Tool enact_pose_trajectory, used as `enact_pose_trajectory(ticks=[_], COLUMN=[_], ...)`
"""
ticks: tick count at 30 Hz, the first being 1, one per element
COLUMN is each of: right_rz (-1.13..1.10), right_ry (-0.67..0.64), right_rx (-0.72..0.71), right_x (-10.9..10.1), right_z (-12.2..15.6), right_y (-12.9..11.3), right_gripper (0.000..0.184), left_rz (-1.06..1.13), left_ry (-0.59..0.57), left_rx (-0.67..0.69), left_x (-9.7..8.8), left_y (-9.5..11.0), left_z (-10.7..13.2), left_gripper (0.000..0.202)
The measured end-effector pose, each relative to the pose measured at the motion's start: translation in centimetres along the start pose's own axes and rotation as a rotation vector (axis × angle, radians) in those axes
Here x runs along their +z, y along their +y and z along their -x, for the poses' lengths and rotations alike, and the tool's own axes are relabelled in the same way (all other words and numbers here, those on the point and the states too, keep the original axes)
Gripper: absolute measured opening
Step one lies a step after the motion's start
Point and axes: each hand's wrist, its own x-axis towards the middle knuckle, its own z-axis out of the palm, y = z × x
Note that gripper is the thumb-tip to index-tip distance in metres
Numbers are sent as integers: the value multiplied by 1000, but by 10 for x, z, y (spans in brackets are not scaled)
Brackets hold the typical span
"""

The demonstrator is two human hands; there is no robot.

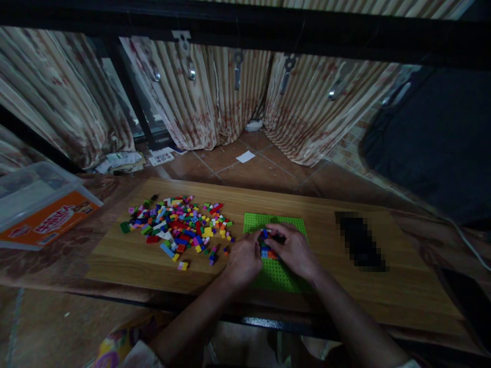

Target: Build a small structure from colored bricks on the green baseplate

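Note:
A green studded baseplate lies on the wooden board in front of me. On it stands a small build of blue and orange toy bricks, partly covered by my fingers. My left hand is closed at the left side of this build, its fingertips on a dark blue toy brick. From the right, my right hand reaches over the plate, thumb and fingers pinched around the same bricks. The fingers hide just how the pieces fit together.
A loose heap of coloured toy bricks spreads over the left of the wooden board. Beyond it stands a clear plastic box with an orange label. A pixelated dark object lies at the right. Striped curtains hang behind.

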Motion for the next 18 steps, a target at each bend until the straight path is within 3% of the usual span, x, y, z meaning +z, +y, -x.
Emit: enact_pose_trajectory(ticks=[5, 18], right_rz=[-14, 10], right_ry=[-70, 47], right_rx=[-70, -80], right_x=[-4, 10], right_z=[-6, -10], right_y=[4, 17], right_gripper=[22, 19], left_rz=[-7, 81], left_ry=[2, -5], left_rx=[29, 41], left_x=[1, 0], left_y=[-2, -5], left_z=[1, 1], left_gripper=[41, 36])
